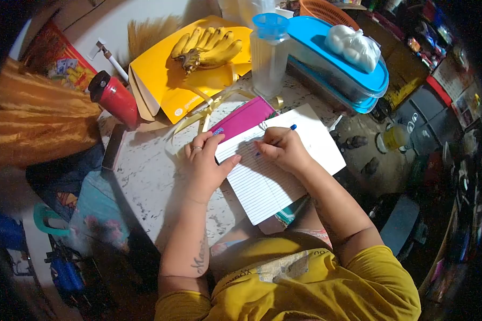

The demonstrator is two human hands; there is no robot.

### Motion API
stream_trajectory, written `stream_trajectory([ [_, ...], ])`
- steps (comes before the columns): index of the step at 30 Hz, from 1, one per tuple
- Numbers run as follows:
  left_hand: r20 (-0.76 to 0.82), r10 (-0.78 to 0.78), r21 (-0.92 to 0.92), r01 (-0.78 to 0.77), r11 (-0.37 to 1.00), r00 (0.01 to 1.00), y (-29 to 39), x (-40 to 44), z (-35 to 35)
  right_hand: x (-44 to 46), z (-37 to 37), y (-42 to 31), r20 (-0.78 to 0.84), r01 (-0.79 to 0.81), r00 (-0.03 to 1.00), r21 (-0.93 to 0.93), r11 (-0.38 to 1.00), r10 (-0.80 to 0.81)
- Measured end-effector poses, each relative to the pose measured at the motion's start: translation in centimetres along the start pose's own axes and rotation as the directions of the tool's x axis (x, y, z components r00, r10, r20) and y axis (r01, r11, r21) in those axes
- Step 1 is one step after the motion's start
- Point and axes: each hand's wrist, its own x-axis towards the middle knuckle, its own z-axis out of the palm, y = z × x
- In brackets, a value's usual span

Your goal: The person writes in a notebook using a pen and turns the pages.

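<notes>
A ruled notebook (pixel 268 187) lies open and slanted on the marbled table (pixel 144 198), its lower corner near the table's front edge. My right hand (pixel 285 151) is closed around a blue-capped pen (pixel 293 128), with the fingers resting on the written lines of the page. My left hand (pixel 204 163) lies spread, a ring on one finger, its thumb on the page's left edge and its fingertips by a magenta notebook or pouch (pixel 245 119). That magenta item is partly hidden under the ruled notebook.
Behind the notebook stand a yellow bag (pixel 150 69) with bananas (pixel 211 47) on it and a blue-lidded pitcher (pixel 269 59). A red tumbler (pixel 118 99) is at the left. Blue-lidded containers (pixel 337 64) carry a knotted plastic bag (pixel 353 47). A gold ribbon (pixel 211 107) trails across the table.
</notes>
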Motion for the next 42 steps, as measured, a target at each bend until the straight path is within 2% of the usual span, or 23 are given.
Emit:
stream_trajectory([
  [4, -0.010, 0.006, 0.009, -0.006, 1.000, 1.000, 0.0, 0.0, 0.1, -0.2, 0.1, -0.1, 0.004, -0.026, 1.000, 0.043, 0.999, 0.026],
  [6, -0.006, 0.003, 0.007, -0.003, 1.000, 1.000, 0.0, 0.0, 0.0, 0.2, 0.2, 1.2, 0.008, 0.071, 0.997, 0.030, 0.997, -0.071],
  [7, -0.003, -0.006, 0.009, 0.006, 1.000, 1.000, 0.1, 0.0, 0.0, 0.4, 0.1, 1.6, 0.006, 0.071, 0.997, 0.031, 0.997, -0.071],
  [9, 0.002, -0.015, 0.011, 0.015, 1.000, 1.000, 0.2, 0.0, -0.1, 0.7, -0.2, 2.1, 0.006, 0.133, 0.991, -0.156, 0.979, -0.133],
  [12, 0.005, -0.013, -0.003, 0.013, 1.000, 1.000, 0.2, 0.0, -0.2, 0.7, -0.2, 2.2, 0.006, 0.120, 0.993, -0.165, 0.979, -0.121],
  [16, -0.001, -0.005, 0.027, 0.005, 1.000, 1.000, 0.0, -0.1, -0.1, 0.5, -0.2, 1.5, -0.019, 0.111, 0.993, -0.138, 0.984, -0.114],
  [20, 0.000, -0.004, 0.092, 0.004, 0.996, 1.000, 0.2, 0.0, -0.2, 0.0, -0.2, 0.0, -0.015, 0.041, 0.999, -0.139, 0.989, -0.043],
  [27, 0.005, 0.006, 0.073, -0.006, 0.997, 1.000, 0.2, -0.1, -0.3, 0.0, -0.3, 0.4, 0.001, -0.014, 1.000, -0.061, 0.998, 0.014],
  [31, 0.006, 0.005, 0.090, -0.006, 0.996, 1.000, 0.1, -0.1, -0.3, 0.1, -0.5, 0.3, 0.000, 0.005, 1.000, -0.103, 0.995, -0.005],
  [33, 0.003, 0.014, 0.091, -0.014, 0.996, 1.000, 0.1, -0.1, -0.3, 0.1, -0.5, 1.1, 0.006, 0.062, 0.998, -0.031, 0.998, -0.061],
  [37, 0.016, 0.000, 0.103, -0.002, 0.995, 1.000, 0.0, 0.0, -0.2, 0.4, -0.5, 2.0, 0.007, 0.023, 1.000, 0.021, 1.000, -0.024],
  [39, 0.015, 0.008, 0.102, -0.009, 0.995, 1.000, 0.0, -0.1, -0.2, 0.7, -0.6, 2.3, -0.039, 0.239, 0.969, -0.113, 0.964, -0.245],
  [40, 0.020, 0.001, 0.103, -0.003, 0.995, 1.000, 0.0, -0.1, -0.2, 0.6, -0.6, 2.2, -0.040, 0.239, 0.969, -0.113, 0.964, -0.244],
  [42, 0.024, -0.006, 0.105, 0.004, 0.995, 1.000, 0.2, 0.0, -0.4, 0.1, -0.5, 1.4, 0.010, 0.031, 0.999, 0.125, 0.992, -0.032],
])
